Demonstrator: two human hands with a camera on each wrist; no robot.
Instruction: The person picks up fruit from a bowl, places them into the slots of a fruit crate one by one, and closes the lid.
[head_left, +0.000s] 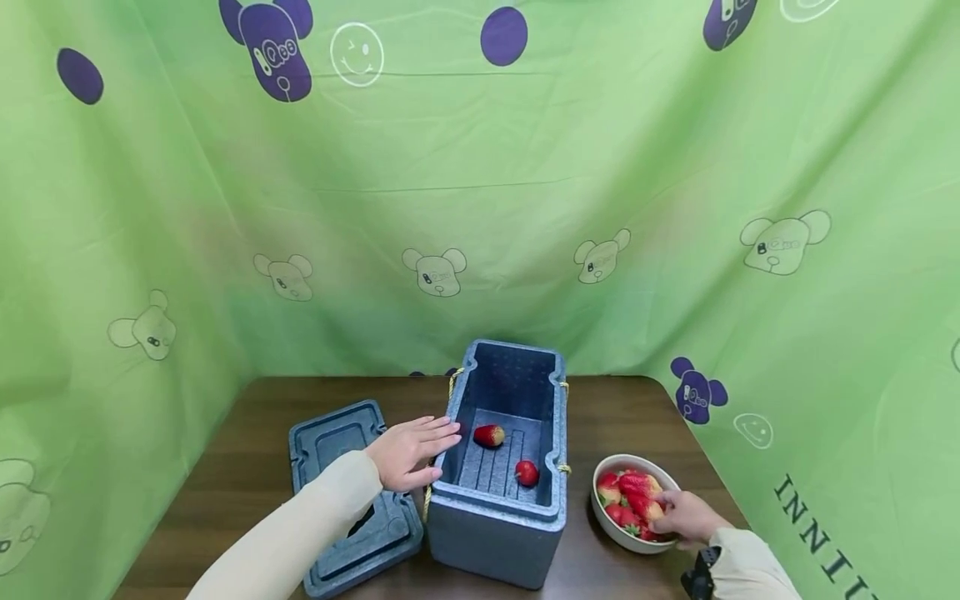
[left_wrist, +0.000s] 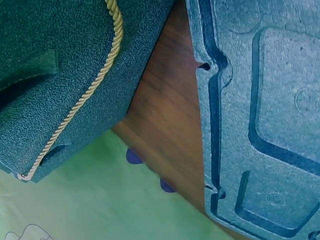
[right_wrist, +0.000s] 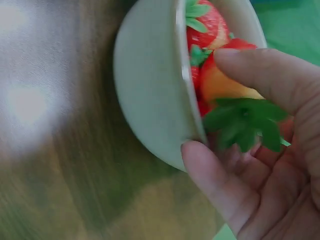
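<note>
Cone-shaped red-and-yellow strawberry, right of the rectangular blue foam box! Left hand lies flat, fingers straight, at the box's left rim; right hand pinches the strawberry over the round cream bowl: a snagged fingertip might tip it!

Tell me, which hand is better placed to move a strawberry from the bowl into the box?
The right hand, it seems: it is at the bowl, its fingers around a strawberry. The left hand is at the box, on the side away from the bowl.
</note>
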